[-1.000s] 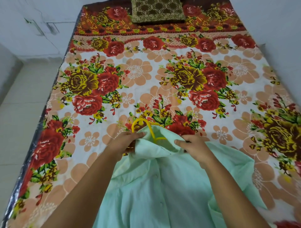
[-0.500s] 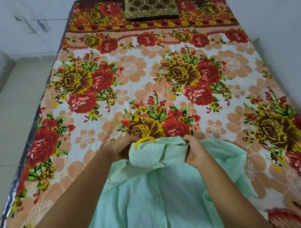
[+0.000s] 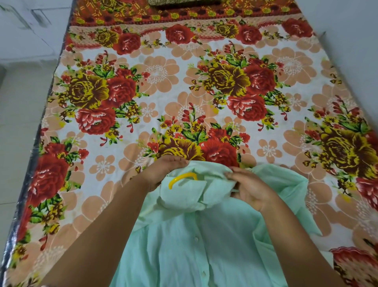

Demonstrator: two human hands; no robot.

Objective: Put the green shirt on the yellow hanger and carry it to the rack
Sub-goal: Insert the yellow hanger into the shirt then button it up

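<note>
1. My left hand (image 3: 161, 174) curls over the left side of the collar (image 3: 184, 194) of the green shirt (image 3: 194, 245). Its fingers (image 3: 178, 162) lie pressed together along the collar's far edge and bend down onto the cloth. The thumb is hidden, so I cannot tell how it sits.
2. My right hand (image 3: 253, 190) holds the right side of the collar. Its fingertips (image 3: 232, 174) are close together and pinch a fold of the cloth against the thumb.
3. Between my two hands, just beside my left fingers, the hook of the yellow hanger (image 3: 182, 177) curves up out of the neck opening. The rest of the hanger is hidden inside the shirt.
4. The shirt lies front-up, running from my fingers back towards me. Its line of buttons (image 3: 196, 238) goes down the middle between my forearms. More of the cloth spreads out past my right hand.
5. The shirt rests on a floral bedsheet (image 3: 163, 92) with large red and yellow roses, and the sheet stretches away beyond my fingertips.
6. Far beyond my fingers, at the top edge of the view, a strip of a dark patterned cushion (image 3: 184, 2) shows.
7. Out past my left hand, over the edge of the bed, is a pale floor (image 3: 18, 123).
</note>
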